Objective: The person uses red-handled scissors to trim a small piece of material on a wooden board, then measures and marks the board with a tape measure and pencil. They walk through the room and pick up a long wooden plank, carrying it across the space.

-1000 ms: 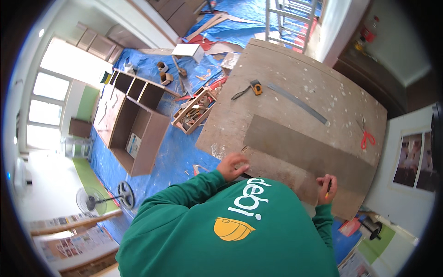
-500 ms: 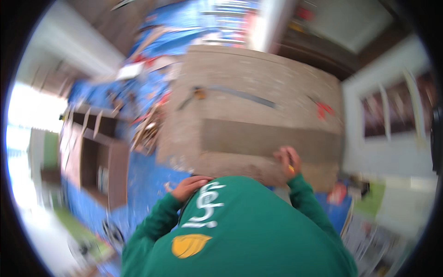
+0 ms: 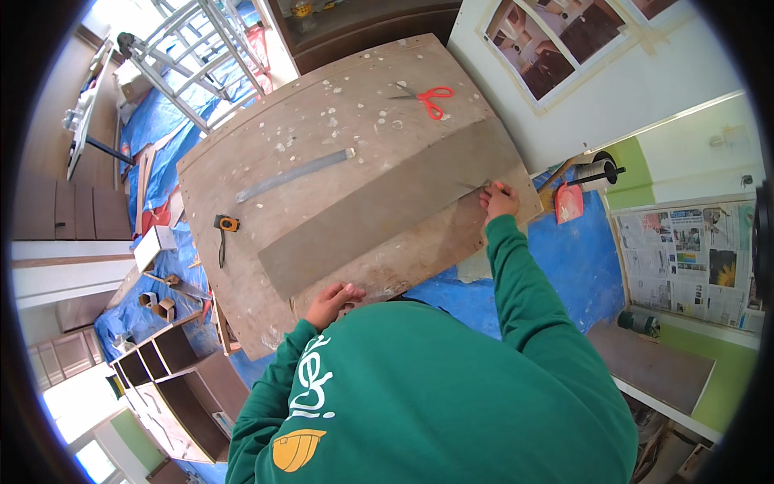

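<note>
A long grey-brown strip of sheet material (image 3: 363,214) lies slantwise on the paint-spotted brown worktable (image 3: 234,177). Near its right end, by the near edge, my right hand (image 3: 500,202) is closed on a slim blade-like tool (image 3: 472,187), its thin tip pointing left across the strip. The handle is mostly hidden in my fingers. My left hand (image 3: 330,305) rests at the table's near edge, close to my body, fingers loosely bent with nothing visible in them. Beyond the strip are red-handled scissors (image 3: 435,102), a grey metal-like bar (image 3: 296,175) and a black-and-orange tape measure (image 3: 226,223).
A metal stepladder (image 3: 189,68) stands at the far left. Blue sheeting (image 3: 580,274) covers the floor. An open-fronted cabinet (image 3: 193,395) is at the lower left. A red dustpan (image 3: 569,202) lies off the table's right end, beside a wall with pictures (image 3: 548,48).
My view has turned, so the table now appears slanted. My right hand is farther from my body, near the strip's right end. My left hand stays by the near edge.
</note>
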Action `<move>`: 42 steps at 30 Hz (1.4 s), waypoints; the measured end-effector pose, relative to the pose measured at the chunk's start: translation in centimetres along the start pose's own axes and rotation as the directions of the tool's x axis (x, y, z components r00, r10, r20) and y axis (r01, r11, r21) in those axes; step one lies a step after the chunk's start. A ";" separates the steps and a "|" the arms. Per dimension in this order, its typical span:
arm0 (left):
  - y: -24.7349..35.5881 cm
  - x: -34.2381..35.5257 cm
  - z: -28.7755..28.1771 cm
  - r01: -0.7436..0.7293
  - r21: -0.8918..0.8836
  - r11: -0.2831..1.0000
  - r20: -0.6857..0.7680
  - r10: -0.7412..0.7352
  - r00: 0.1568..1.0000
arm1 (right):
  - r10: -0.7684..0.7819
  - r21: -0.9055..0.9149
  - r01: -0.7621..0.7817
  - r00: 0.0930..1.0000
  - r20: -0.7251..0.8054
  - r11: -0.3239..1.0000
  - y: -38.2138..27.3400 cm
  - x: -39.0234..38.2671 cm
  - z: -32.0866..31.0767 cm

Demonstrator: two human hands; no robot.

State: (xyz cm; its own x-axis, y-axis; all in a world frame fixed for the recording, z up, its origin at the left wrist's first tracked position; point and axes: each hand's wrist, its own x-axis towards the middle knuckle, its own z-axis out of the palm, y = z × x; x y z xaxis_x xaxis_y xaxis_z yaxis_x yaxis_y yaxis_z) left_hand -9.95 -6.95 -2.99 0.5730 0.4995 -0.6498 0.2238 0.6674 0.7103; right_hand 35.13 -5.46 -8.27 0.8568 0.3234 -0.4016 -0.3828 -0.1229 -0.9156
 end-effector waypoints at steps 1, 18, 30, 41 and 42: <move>0.4 0.5 0.4 0.003 0.039 0.999 0.031 -0.004 1.000 | 0.013 0.019 -0.013 1.000 -0.022 1.000 0.1 0.3 0.4; 4.0 1.2 3.1 0.124 -0.118 0.985 0.390 -0.069 0.918 | 0.106 0.306 -0.163 0.975 0.195 0.938 -4.1 -9.3 5.1; 6.2 5.0 5.6 -0.241 -0.111 0.964 0.318 0.264 0.911 | 0.108 0.274 -0.213 0.929 0.353 0.938 -5.1 -13.4 2.5; 9.9 -1.0 5.0 -0.420 -0.250 0.872 -0.179 0.385 0.905 | 0.205 -0.020 -0.240 0.784 0.586 0.971 -6.6 -16.5 4.0; 9.4 -2.1 4.5 -0.424 -0.236 0.874 -0.220 0.377 0.900 | 0.213 -0.093 -0.195 0.783 0.584 0.976 -6.4 -17.1 2.9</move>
State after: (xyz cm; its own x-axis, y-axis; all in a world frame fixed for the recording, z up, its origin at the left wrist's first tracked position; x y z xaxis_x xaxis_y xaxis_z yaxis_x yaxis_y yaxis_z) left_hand -5.45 -4.23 6.27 0.4268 0.8224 -0.3762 -0.2337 0.5022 0.8326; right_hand 21.88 -7.48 4.49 0.3878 0.7754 -0.4984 -0.5088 -0.2708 -0.8172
